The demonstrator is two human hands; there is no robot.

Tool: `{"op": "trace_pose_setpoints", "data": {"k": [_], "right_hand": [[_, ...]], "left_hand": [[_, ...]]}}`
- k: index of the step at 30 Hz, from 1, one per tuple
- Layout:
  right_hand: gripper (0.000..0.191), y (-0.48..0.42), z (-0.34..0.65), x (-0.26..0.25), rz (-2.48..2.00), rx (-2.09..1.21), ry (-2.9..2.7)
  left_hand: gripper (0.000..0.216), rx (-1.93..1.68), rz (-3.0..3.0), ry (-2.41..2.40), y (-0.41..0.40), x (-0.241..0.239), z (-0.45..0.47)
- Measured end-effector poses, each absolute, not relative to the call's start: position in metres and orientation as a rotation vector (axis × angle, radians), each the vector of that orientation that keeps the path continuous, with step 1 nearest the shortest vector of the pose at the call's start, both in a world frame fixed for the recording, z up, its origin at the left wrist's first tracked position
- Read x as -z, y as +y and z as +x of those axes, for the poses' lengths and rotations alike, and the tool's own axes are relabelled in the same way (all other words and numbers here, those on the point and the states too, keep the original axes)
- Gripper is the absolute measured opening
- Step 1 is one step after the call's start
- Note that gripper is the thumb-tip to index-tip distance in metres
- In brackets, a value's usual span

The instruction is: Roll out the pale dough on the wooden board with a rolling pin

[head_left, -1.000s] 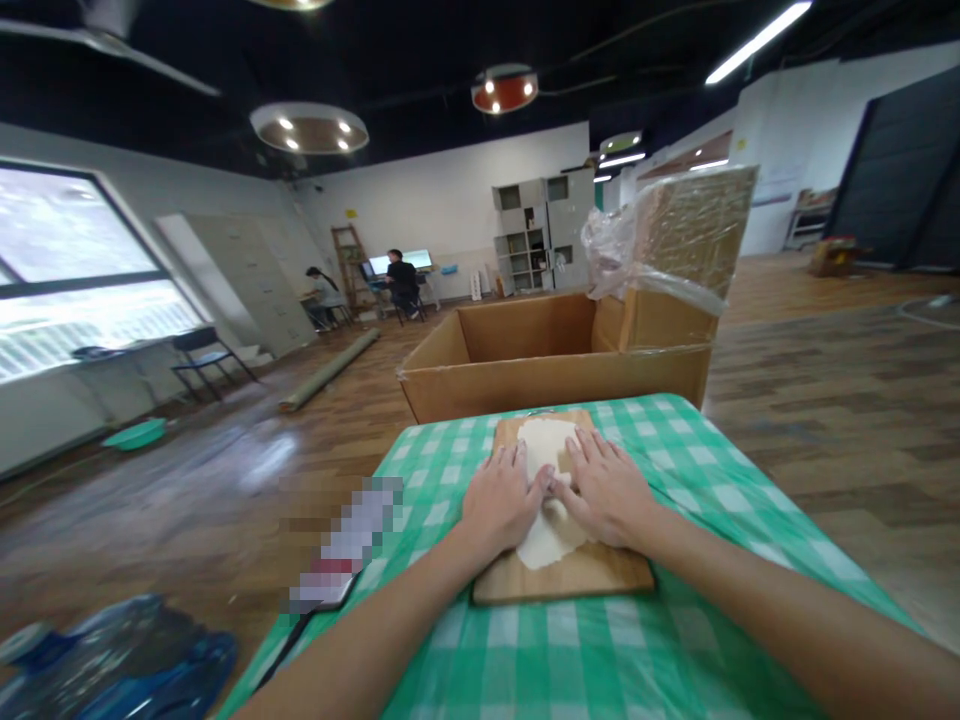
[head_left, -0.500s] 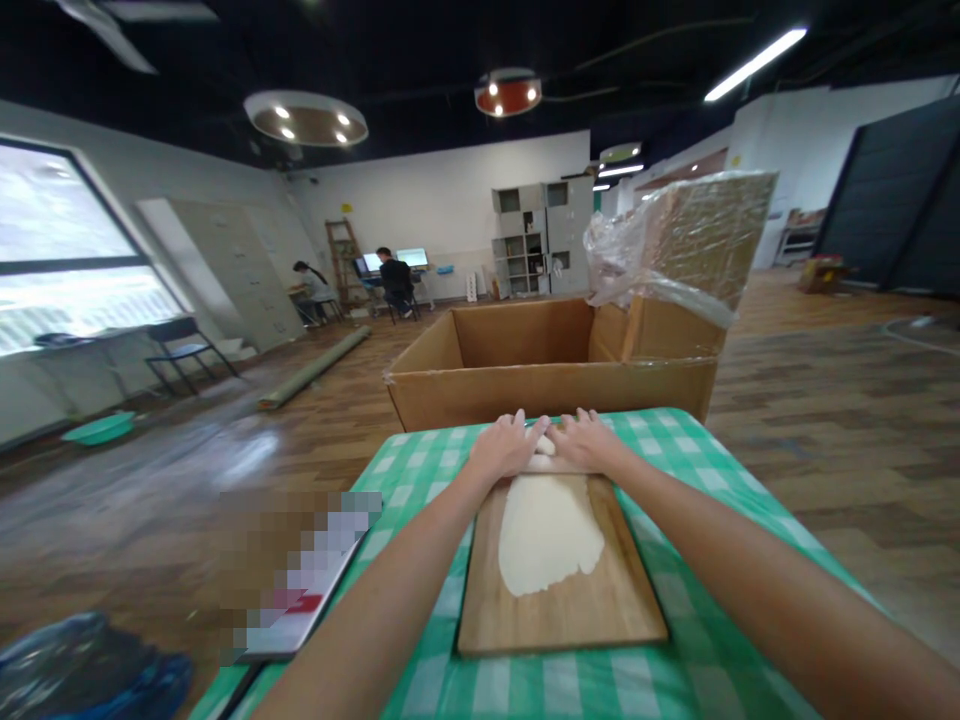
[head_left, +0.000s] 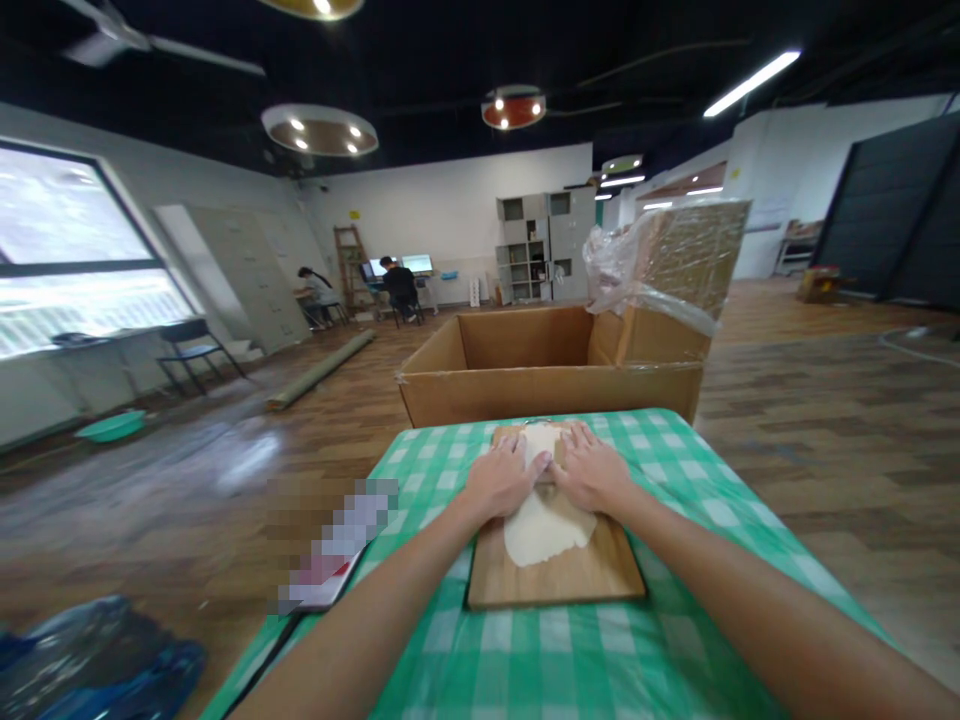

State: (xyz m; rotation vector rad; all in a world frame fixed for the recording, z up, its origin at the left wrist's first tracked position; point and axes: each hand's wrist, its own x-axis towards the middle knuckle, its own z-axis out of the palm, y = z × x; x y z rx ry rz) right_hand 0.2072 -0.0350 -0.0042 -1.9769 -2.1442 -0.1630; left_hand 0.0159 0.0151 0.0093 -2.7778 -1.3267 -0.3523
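A thin, pale sheet of rolled dough (head_left: 546,530) lies on a wooden board (head_left: 555,590) and shows both in front of and beyond my hands. My left hand (head_left: 506,478) and my right hand (head_left: 592,468) press side by side over a rolling pin (head_left: 550,478), thumbs almost meeting in the middle. Only a short stretch of the pin shows between them; the rest is covered by palms and fingers. The dough's near edge is uneven.
A green-and-white checked cloth (head_left: 525,660) covers the table. At its left edge lies a flat, blurred-out item (head_left: 337,560) with a black cable. Beyond the table stands a large open cardboard box (head_left: 547,393). Two people sit at desks far behind.
Both hands have come back toward me with the rolling pin, from the board's far end to about mid-dough. Dough now shows beyond my fingers. The camera view has tilted slightly.
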Motion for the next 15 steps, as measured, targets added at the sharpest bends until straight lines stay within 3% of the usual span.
{"op": "trace_pose_setpoints", "data": {"k": [9, 15], "right_hand": [[0.091, -0.141, 0.19, 0.007, -1.798, 0.099, -2.23], [0.095, -0.162, 0.19, 0.004, -1.738, 0.084, -2.223]], "left_hand": [[0.088, 0.323, -2.764, -1.306, -0.095, -0.009, -0.021], [0.084, 0.325, -2.795, -1.28, -0.111, -0.013, -0.028]]}}
